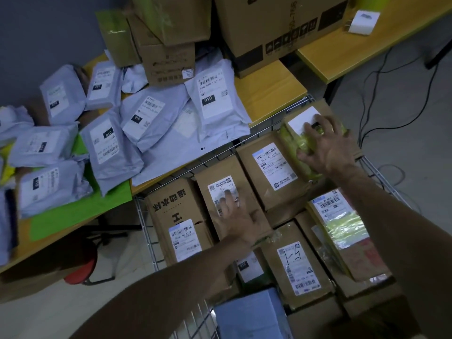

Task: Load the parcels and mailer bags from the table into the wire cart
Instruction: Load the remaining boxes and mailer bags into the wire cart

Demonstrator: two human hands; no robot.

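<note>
Right grip point(325, 145) claws round the green parcel point(292, 139), seating it in the cart point(146, 228) corner. Left grip point(234, 216), fingers flat, steadies a brown parcel point(244, 182). Mailers point(110, 143) wait on the bench point(269, 94).

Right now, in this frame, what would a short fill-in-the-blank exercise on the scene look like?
1. The grey mailer bags lie on the ___.
2. The left hand rests flat on a brown box inside the wire ___.
3. The right hand grips the corner box, which is taped in ___.
4. The stool has a ___ seat.
Missing words: table; cart; green; red.
</note>
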